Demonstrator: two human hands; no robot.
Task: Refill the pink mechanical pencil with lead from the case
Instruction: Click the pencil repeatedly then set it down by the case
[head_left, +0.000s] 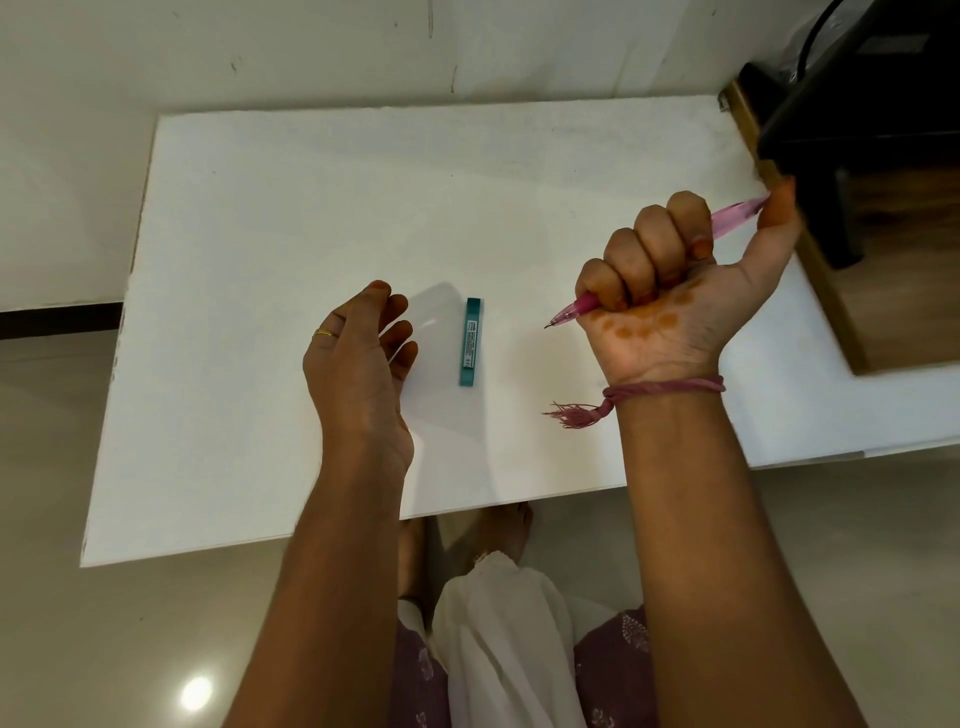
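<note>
Head view: right hand (670, 291) fingers grip the pink pencil (732, 221); loose-fingered left hand (358, 358) beside the lead case (471, 341).

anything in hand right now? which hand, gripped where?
The right hand grips the pink mechanical pencil in a fist around mid-barrel, thumb on the cap end, tip pointing left. The left hand holds nothing, hovering beside the teal lead case.

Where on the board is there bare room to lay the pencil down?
The white board is bare behind the teal lead case up to the wall, and along its left side. It is crowded only mid-board: left hand, case, right hand holding the pink pencil.
</note>
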